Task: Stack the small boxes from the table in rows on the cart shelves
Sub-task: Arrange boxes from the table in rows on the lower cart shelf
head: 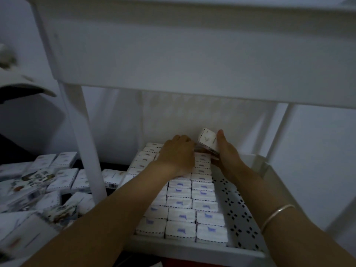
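Dim lower cart shelf (240, 199): three rows of small boxes (181, 214) filled, right strip bare; left grip (177, 151) spread flat on back boxes, right grip (227, 151) clasps tilted box (208, 140). Many loose boxes (61, 180) remain.

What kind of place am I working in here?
Probably a dim home storeroom or small packing room: a white cart with a perforated shelf, rows of small boxes on it, more loose boxes heaped on the table at left.
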Action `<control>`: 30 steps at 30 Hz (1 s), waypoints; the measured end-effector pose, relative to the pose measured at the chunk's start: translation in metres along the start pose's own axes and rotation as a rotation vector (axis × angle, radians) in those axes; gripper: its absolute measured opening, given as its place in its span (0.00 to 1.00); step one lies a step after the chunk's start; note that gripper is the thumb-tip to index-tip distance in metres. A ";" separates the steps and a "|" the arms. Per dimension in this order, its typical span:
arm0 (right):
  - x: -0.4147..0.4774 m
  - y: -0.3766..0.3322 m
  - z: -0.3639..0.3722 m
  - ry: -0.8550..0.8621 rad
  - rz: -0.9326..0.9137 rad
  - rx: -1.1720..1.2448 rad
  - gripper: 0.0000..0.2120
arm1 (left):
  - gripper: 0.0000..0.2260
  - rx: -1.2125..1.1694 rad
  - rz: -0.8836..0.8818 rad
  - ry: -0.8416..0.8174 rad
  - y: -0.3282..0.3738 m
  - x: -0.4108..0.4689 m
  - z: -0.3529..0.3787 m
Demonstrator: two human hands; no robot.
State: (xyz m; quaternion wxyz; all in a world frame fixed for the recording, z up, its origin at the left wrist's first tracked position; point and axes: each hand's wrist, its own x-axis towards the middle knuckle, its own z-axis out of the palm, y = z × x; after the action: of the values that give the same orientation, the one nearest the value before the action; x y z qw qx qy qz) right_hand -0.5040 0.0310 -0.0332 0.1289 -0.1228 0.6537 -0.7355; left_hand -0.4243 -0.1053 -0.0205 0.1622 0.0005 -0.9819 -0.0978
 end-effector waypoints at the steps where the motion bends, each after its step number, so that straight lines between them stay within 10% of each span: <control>1: 0.000 0.000 0.000 0.003 -0.006 0.002 0.23 | 0.18 -0.036 0.032 -0.024 0.005 -0.004 0.002; 14: 0.004 -0.005 -0.010 0.162 -0.568 -0.832 0.15 | 0.20 -0.021 -0.036 -0.086 0.011 -0.022 0.013; 30: -0.006 -0.005 -0.005 0.188 -0.453 -1.073 0.20 | 0.21 -0.016 -0.095 -0.143 0.016 -0.026 0.010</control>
State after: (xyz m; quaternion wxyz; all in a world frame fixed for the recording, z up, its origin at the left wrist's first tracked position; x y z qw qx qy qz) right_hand -0.5005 0.0379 -0.0290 -0.1700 -0.2419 0.9005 -0.3189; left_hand -0.4023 -0.0867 -0.0350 0.0867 0.0385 -0.9890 -0.1130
